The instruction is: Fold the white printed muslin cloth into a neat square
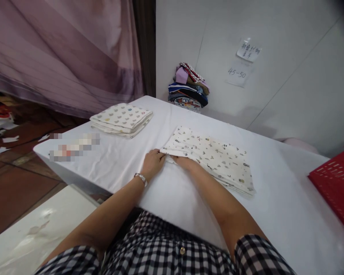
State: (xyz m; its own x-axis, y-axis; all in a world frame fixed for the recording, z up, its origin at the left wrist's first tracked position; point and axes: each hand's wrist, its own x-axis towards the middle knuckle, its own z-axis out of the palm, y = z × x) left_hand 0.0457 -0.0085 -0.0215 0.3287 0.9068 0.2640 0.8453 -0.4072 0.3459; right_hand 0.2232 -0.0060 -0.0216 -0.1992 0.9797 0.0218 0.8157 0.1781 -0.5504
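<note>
A folded white cloth (215,154) with small printed figures lies in the middle of the white-covered table (278,172). At its left corner, my left hand (154,162), with a bracelet at the wrist, pinches the edge between thumb and fingers. My right hand (185,162) reaches in under the near edge of the same cloth; its fingers are hidden by the fabric, so their grip does not show. Farther left sits a stack of folded cloths (122,116) with a grey leaf-like print, apart from both hands.
A red plastic basket (335,179) stands at the table's right end. Folded clothes (188,88) are piled beyond the far edge by the wall. A blurred-out item (74,147) lies at the table's left corner. Below left is a pale glossy surface (43,225).
</note>
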